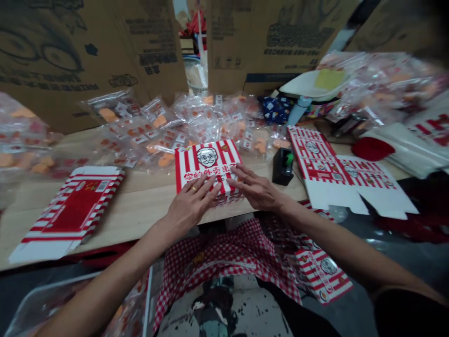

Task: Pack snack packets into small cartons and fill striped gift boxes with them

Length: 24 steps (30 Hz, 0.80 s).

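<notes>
A closed red-and-white striped cardboard box (206,157) with a printed face on its lid stands at the table's front edge. My left hand (191,201) rests on the box's front left part, its fingers stretched out and a ring on one of them. From the right, my right hand (257,189) lies across the box's front right corner with the fingers extended flat. Both hands touch the lid and neither grips anything. Just right of the box stands a black tape dispenser (282,166) with a green core.
Flattened striped cartons lie at left (75,201) and right (345,173). Clear plastic packets (154,131) with orange pieces line the back, before big brown cartons (87,56). A clear bin (147,299) sits below left; more striped cartons (324,274) lie below right.
</notes>
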Each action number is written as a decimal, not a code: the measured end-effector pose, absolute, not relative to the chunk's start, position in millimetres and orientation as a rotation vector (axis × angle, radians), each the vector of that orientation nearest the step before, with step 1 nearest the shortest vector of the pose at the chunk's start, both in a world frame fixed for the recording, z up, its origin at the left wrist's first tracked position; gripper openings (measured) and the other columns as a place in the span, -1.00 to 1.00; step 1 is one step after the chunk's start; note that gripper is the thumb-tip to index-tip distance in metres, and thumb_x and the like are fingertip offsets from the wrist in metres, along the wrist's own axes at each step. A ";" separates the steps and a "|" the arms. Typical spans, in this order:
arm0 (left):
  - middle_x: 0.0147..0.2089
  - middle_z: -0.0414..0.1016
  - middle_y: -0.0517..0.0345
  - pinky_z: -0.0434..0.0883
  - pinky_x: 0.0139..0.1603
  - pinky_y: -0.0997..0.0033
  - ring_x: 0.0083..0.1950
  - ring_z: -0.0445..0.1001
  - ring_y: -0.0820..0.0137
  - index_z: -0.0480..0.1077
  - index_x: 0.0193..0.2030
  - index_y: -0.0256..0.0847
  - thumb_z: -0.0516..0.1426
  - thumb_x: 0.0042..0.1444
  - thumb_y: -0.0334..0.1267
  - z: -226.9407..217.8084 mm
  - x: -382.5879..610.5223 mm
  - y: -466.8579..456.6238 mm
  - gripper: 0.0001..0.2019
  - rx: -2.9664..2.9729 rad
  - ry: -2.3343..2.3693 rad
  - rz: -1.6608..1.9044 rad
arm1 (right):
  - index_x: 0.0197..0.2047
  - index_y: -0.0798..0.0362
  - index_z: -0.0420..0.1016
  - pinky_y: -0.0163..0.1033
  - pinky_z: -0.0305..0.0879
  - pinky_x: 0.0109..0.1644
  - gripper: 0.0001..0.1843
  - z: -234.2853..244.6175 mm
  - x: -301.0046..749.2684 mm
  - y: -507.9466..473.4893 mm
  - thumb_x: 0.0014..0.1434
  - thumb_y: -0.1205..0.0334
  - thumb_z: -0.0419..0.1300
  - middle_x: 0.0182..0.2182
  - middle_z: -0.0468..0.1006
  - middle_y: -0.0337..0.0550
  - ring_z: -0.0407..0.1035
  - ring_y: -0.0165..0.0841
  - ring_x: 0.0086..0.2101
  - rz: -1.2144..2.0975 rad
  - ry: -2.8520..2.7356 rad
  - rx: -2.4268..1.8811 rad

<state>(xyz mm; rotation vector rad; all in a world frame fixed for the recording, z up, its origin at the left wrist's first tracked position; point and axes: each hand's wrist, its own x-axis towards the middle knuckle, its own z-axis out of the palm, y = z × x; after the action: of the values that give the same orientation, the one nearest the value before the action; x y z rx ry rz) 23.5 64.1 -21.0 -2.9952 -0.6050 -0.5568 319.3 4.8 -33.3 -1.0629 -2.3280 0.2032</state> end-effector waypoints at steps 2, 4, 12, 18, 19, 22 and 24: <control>0.42 0.33 -0.15 0.38 0.28 -0.08 0.42 0.33 -0.04 0.12 0.49 -0.07 0.05 0.36 -0.37 -24.8 37.2 66.4 -0.42 -2.925 -0.561 -0.664 | 0.34 -0.13 0.40 0.13 0.11 0.47 -0.36 -31.1 325.9 3.0 0.28 0.48 -0.01 0.45 0.18 -0.21 -0.06 -0.22 0.46 0.275 -2.184 -1.178; 0.38 0.38 -0.21 0.43 0.22 -0.08 0.37 0.38 -0.10 0.11 0.49 -0.14 0.07 0.33 -0.42 -25.5 46.0 69.8 -0.40 -2.848 -0.531 -0.715 | 0.19 -0.10 0.55 0.04 0.15 0.46 -0.46 -26.6 344.9 -1.5 0.25 0.46 0.03 0.36 0.34 -0.16 0.13 -0.22 0.39 0.368 -1.772 -1.513; 0.31 0.46 -0.21 0.51 0.14 -0.07 0.28 0.48 -0.09 0.11 0.47 -0.16 0.11 0.27 -0.49 -25.2 54.1 73.6 -0.36 -2.727 -0.521 -0.807 | -0.16 0.16 0.53 -0.31 0.41 -0.48 -0.83 -41.5 426.5 -15.4 0.15 0.36 0.19 -0.42 0.56 -0.08 0.58 -0.23 -0.42 0.737 -0.473 -1.993; 0.28 0.50 -0.22 0.54 0.13 -0.06 0.26 0.51 -0.07 0.16 0.44 -0.17 0.15 0.29 -0.44 -28.0 57.3 73.4 -0.40 -2.716 -0.543 -0.873 | -0.20 0.11 0.47 -0.37 0.40 -0.55 -0.89 -37.7 422.6 -1.4 0.16 0.32 0.23 -0.34 0.59 -0.12 0.57 -0.32 -0.50 0.969 -0.325 -1.747; 0.27 0.50 -0.21 0.54 0.12 -0.07 0.25 0.52 -0.07 0.16 0.45 -0.16 0.16 0.29 -0.44 -27.6 57.6 73.2 -0.39 -2.712 -0.545 -0.878 | -0.20 0.10 0.46 -0.34 0.45 -0.51 -0.89 -35.7 422.4 -2.5 0.17 0.31 0.23 -0.33 0.59 -0.14 0.57 -0.32 -0.49 0.980 -0.324 -1.706; 0.27 0.51 -0.19 0.55 0.11 -0.08 0.24 0.53 -0.08 0.13 0.47 -0.12 0.17 0.28 -0.44 -25.9 58.2 72.0 -0.35 -2.705 -0.556 -0.889 | -0.19 0.07 0.46 -0.29 0.51 -0.45 -0.88 -35.1 421.6 -9.6 0.18 0.27 0.23 -0.32 0.59 -0.17 0.59 -0.31 -0.46 0.995 -0.331 -1.597; 0.28 0.50 -0.18 0.55 0.11 -0.09 0.25 0.52 -0.08 0.11 0.49 -0.10 0.16 0.28 -0.44 -25.3 58.3 71.1 -0.33 -2.714 -0.561 -0.884 | -0.20 0.05 0.45 -0.26 0.53 -0.43 -0.87 -39.8 419.4 -14.8 0.16 0.24 0.24 -0.31 0.60 -0.19 0.59 -0.30 -0.45 0.991 -0.325 -1.543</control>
<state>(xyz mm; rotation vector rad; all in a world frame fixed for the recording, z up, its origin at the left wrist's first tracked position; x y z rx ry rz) 58.3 71.1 -25.3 -2.7144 -0.5606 -0.8838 419.4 -14.8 -39.8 -1.5425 -0.3251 0.9908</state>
